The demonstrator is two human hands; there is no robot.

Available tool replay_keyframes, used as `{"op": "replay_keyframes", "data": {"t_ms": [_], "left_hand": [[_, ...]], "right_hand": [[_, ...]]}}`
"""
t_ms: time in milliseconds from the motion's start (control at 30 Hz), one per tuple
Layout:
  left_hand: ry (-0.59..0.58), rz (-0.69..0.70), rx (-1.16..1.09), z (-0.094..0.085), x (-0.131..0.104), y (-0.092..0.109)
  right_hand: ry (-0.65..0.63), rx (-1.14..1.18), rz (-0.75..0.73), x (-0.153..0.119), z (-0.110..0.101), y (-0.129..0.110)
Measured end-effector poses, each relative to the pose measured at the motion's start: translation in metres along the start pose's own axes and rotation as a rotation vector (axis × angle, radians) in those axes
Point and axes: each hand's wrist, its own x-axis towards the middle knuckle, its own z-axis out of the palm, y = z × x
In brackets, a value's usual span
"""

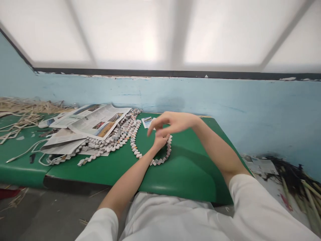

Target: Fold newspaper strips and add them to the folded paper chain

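Note:
A zigzag chain of folded paper (135,147) curves in a loop on the green table (175,180). Its right end rises to my left hand (160,141), whose fingers are closed on it near the loop's top right. Above and partly over it is my right hand (173,122), palm down, with its fingers curved and apart; nothing shows in them. The fingertips of my right hand are blurred. Behind the hands a small printed paper piece (147,122) lies on the table, partly covered.
Newspaper sheets (100,120) lie over a heap of folded paper chains (120,135) to the left. Thin strips (27,110), a white cable (25,154) and a small black object (32,158) are farther left. Sticks (301,197) lie at the lower right, beyond the table.

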Motion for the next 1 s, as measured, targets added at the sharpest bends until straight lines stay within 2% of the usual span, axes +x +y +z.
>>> {"op": "replay_keyframes", "data": {"t_ms": [67, 133, 200, 267, 333, 400, 633, 867, 1000], "left_hand": [[-0.049, 0.011, 0.048, 0.001, -0.002, 0.0], [-0.113, 0.027, 0.12, 0.001, -0.004, 0.001], [-0.146, 0.043, 0.177, 0.001, -0.006, 0.002], [-0.147, 0.056, 0.196, 0.0, -0.007, 0.002], [-0.149, 0.06, 0.197, 0.0, -0.008, 0.002], [-0.147, 0.052, 0.189, 0.001, -0.008, 0.002], [-0.128, 0.055, 0.197, 0.003, -0.005, -0.003], [-0.146, 0.094, 0.252, 0.001, -0.008, 0.004], [-0.147, 0.097, 0.298, 0.002, -0.008, 0.005]], "right_hand": [[0.128, 0.056, 0.127, 0.034, -0.008, 0.073], [0.154, 0.012, 0.351, 0.048, 0.01, 0.129], [0.149, -0.076, 0.541, 0.05, 0.041, 0.168], [0.096, -0.162, 0.66, 0.049, 0.07, 0.191], [0.069, -0.202, 0.716, 0.051, 0.088, 0.204], [0.063, -0.213, 0.726, 0.056, 0.095, 0.212], [-0.009, -0.422, 0.76, 0.077, 0.093, 0.221], [0.094, -0.502, 0.86, 0.094, 0.086, 0.229], [0.084, -0.495, 0.798, 0.115, 0.084, 0.231]]}}
